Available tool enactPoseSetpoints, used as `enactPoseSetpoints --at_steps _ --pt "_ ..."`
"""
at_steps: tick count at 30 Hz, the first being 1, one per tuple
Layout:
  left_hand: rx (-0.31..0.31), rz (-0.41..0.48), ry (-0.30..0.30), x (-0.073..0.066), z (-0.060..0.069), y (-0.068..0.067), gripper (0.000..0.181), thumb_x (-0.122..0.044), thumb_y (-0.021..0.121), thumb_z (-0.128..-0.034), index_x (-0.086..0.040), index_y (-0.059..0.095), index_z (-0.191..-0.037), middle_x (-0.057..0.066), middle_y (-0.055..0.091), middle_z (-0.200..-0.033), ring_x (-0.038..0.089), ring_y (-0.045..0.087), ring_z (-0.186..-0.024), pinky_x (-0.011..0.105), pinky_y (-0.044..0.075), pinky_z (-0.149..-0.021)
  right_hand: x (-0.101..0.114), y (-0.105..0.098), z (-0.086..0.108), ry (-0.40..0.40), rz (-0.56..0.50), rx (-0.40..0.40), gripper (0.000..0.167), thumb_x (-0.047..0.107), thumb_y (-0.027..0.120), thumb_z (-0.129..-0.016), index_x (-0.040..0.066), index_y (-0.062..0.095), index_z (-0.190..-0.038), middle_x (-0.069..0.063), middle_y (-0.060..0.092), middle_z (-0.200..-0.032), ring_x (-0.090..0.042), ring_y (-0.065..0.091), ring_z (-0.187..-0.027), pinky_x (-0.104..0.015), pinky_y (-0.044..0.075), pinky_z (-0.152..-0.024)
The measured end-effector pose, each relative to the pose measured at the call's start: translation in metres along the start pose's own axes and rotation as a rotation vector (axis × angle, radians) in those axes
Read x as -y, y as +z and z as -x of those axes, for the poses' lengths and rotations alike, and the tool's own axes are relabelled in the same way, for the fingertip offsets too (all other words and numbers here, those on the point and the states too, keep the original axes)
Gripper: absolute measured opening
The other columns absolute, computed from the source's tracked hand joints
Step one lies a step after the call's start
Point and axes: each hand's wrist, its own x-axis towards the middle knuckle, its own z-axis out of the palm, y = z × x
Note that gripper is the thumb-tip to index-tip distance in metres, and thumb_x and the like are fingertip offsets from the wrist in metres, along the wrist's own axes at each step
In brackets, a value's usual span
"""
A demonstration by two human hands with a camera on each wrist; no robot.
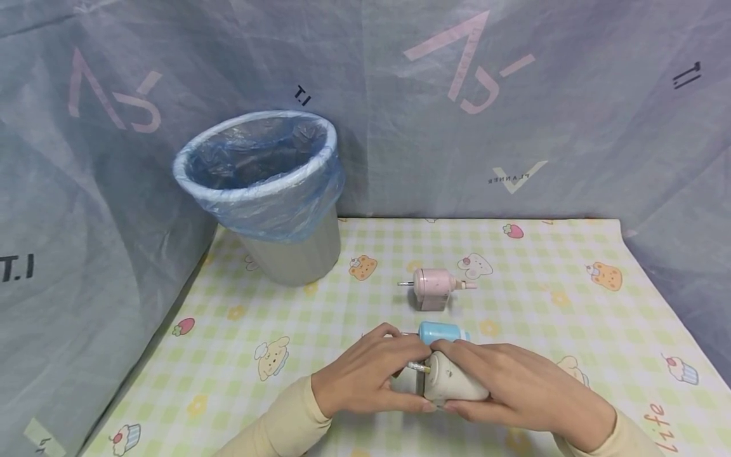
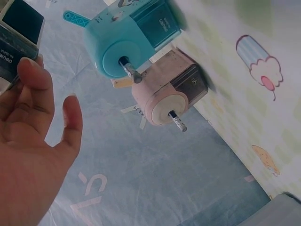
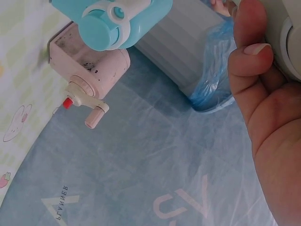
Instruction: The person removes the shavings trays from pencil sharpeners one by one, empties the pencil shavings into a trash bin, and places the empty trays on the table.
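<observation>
Both hands hold a cream pencil sharpener near the front of the table. My right hand grips its body from the right, thumb low and fingers over the top. My left hand holds its front end, with a silvery pencil poking out between the fingers. In the left wrist view, fingertips touch the sharpener's dark drawer. Just behind stands a light-blue pencil sharpener, partly hidden by the hands. Farther back is a pink pencil sharpener. Pencils stick out of both.
At the back left stands a grey bin lined with a blue plastic bag. A green checked cloth with cartoon prints covers the table. Grey-blue fabric hangs behind and at the sides.
</observation>
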Motion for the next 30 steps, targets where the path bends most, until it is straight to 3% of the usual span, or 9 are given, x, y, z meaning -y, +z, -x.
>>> enactPoseSetpoints --at_steps 7,19,30 --pt "0.001 -0.022 0.011 0.0004 0.0015 0.0 0.034 -0.045 0.076 -0.0984 -0.022 0.062 -0.119 -0.011 0.057 -0.097 0.0 0.04 -0.078 0.029 0.04 -0.102 0.0 -0.0003 0.0 0.0 -0.009 0.006 0.066 0.033 0.075 -0.103 0.005 0.047 -0.156 0.004 0.069 -0.129 0.004 0.063 -0.093 -0.017 0.052 -0.074" --pt "0.002 -0.054 0.01 0.0006 0.0029 0.001 0.035 -0.047 0.075 -0.0976 -0.022 0.062 -0.119 -0.015 0.055 -0.101 0.0 0.041 -0.081 0.029 0.039 -0.102 0.001 -0.0002 -0.0007 -0.008 0.037 0.001 0.065 0.036 0.075 -0.103 0.004 0.05 -0.153 0.007 0.069 -0.128 0.003 0.065 -0.095 -0.02 0.054 -0.076" --pt "0.001 -0.079 0.007 -0.0007 0.0049 0.0006 0.037 -0.048 0.075 -0.0977 -0.022 0.063 -0.12 -0.016 0.057 -0.105 -0.001 0.044 -0.086 0.032 0.041 -0.104 0.0024 0.0013 -0.0012 -0.006 0.011 0.004 0.065 0.035 0.075 -0.103 0.005 0.049 -0.154 0.01 0.068 -0.123 0.005 0.062 -0.091 -0.017 0.05 -0.073"
